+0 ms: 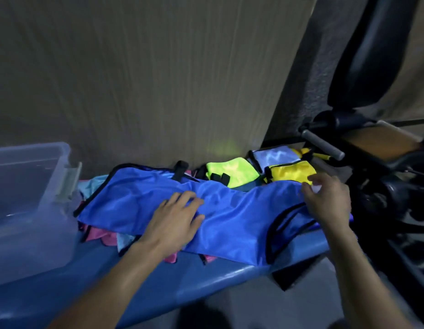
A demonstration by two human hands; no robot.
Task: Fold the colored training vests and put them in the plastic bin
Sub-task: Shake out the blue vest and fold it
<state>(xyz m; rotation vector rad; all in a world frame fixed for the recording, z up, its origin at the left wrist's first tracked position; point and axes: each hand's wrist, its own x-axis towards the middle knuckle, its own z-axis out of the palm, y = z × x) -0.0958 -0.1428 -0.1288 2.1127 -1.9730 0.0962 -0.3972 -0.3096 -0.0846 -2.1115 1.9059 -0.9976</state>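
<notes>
Blue vest (pixel 225 210): spread flat across the blue table (pixel 158 281), over pink and light-blue vests (pixel 99 233).
Left hand (pixel 175 219): palm down on the blue vest, fingers straight and released.
Right hand (pixel 327 200): at the blue vest's right edge, fingers curled; whether they pinch the cloth cannot be told.
Plastic bin (pixel 28 210): clear, left of the blue vest.
Folded vests: neon green (pixel 232 172), yellow (pixel 291 173), white (pixel 275 155), behind the blue vest.

Left hand (pixel 175 217) flat on blue vest (pixel 230 210)
</notes>
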